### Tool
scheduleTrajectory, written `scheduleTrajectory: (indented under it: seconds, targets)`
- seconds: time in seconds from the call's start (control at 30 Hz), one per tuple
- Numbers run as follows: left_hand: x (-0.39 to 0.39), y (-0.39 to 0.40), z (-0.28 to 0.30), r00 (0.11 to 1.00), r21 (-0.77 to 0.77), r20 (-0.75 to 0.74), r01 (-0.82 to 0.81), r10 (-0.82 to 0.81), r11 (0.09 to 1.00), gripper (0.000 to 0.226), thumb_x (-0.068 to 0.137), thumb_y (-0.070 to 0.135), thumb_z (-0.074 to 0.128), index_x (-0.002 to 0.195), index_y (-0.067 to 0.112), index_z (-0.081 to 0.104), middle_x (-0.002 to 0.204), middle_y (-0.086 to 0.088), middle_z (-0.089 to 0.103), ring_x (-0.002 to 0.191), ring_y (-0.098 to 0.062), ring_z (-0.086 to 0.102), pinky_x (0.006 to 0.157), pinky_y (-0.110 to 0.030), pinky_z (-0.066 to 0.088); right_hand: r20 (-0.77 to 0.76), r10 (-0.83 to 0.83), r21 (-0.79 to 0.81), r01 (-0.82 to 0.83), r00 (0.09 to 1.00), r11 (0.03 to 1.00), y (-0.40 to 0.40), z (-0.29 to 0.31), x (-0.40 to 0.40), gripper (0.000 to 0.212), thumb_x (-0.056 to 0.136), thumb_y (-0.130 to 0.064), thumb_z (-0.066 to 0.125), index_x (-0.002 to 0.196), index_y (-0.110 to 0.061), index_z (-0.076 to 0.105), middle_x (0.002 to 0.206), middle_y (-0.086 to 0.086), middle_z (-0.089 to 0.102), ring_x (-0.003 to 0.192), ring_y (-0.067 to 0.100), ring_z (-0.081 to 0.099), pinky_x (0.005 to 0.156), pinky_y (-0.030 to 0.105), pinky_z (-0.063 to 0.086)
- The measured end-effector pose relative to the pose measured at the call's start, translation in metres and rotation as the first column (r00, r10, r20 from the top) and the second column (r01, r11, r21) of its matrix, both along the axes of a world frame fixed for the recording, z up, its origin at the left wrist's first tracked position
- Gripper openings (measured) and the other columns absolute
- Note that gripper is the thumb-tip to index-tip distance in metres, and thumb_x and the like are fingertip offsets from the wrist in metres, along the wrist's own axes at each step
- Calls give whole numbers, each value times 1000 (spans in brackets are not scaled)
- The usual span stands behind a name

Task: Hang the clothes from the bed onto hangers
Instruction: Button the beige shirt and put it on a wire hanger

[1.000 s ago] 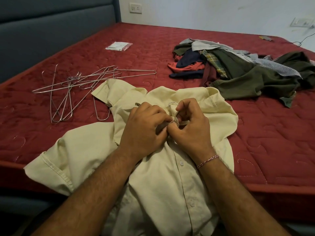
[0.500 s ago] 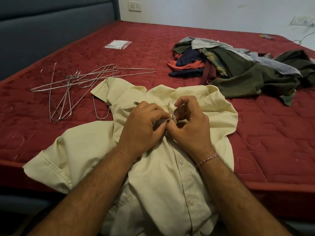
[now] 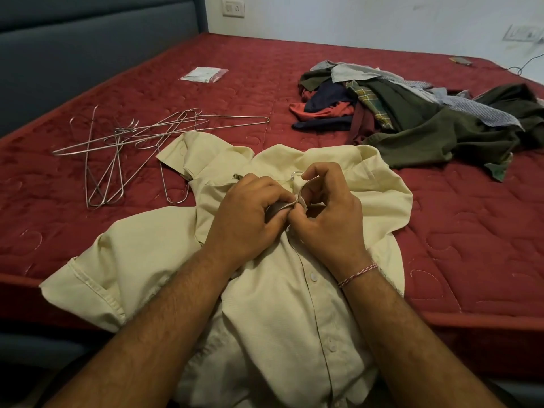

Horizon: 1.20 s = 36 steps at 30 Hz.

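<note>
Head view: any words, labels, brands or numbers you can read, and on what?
None can be read.
Small clear packet on the red mattress: possible print inside, too blurred to read.
Cream shirt in the hands: no label showing.
Wall sockets: no markings legible.

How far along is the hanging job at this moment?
Early stage. Done: nothing shows as finished and hung. In hand: the cream shirt lies at the bed's edge with a wire hook poking out at its collar; the left hand and right hand pinch the placket there, apparently buttoning. Left: the clothes pile and spare wire hangers remain untouched.
</note>
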<state>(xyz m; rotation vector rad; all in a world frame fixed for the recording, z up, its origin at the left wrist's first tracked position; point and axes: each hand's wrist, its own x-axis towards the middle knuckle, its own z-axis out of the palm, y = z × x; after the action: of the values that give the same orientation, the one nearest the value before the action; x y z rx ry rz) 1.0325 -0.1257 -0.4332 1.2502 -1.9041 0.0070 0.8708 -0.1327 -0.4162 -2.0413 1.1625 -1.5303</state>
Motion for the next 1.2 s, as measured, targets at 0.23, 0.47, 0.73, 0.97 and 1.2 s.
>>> scheduleTrajectory:
  seconds: [0.23,0.47,0.73,0.97,1.2]
  targets:
    - [-1,2,1,1000,-4,0,-28,28,1000,16,90,29,75,102,20,72,98,9,69,93,-9,54,82,-24,41,-22,33,-27,-33,999,999,-1,-3,1,45,76,8,62,112,-19,61,80,-5,59,74,16,61,66,32,57]
    - [-3,4,0,996,-29,33,-80,81,996,19,90,39,71,95,21,73,95,9,64,93,-11,54,80,-25,45,14,51,63,-52,999,997,-2,-3,0,50,76,9,58,116,-21,54,79,-6,65,66,13,64,60,23,53]
    - [2,1,0,986,83,-145,-74,86,994,6,91,29,70,90,23,72,89,14,65,90,-8,57,80,-29,46,95,195,227,-212,976,951,-4,0,-2,53,87,1,68,129,-28,55,96,-5,70,77,20,71,71,46,61]
    - [6,1,6,930,212,-366,128,-43,969,21,95,40,63,88,24,75,88,12,68,87,-12,64,76,-37,53,53,92,115,-97,994,989,0,-2,2,49,86,-8,78,128,-24,57,88,-8,69,78,12,70,70,25,60]
    - [7,-1,4,961,265,-277,87,-11,960,14,91,35,63,87,27,74,88,15,68,88,-8,63,78,-39,55,14,37,120,-39,999,992,3,-3,2,45,84,-12,79,121,-24,57,79,-9,71,71,7,70,65,19,57]
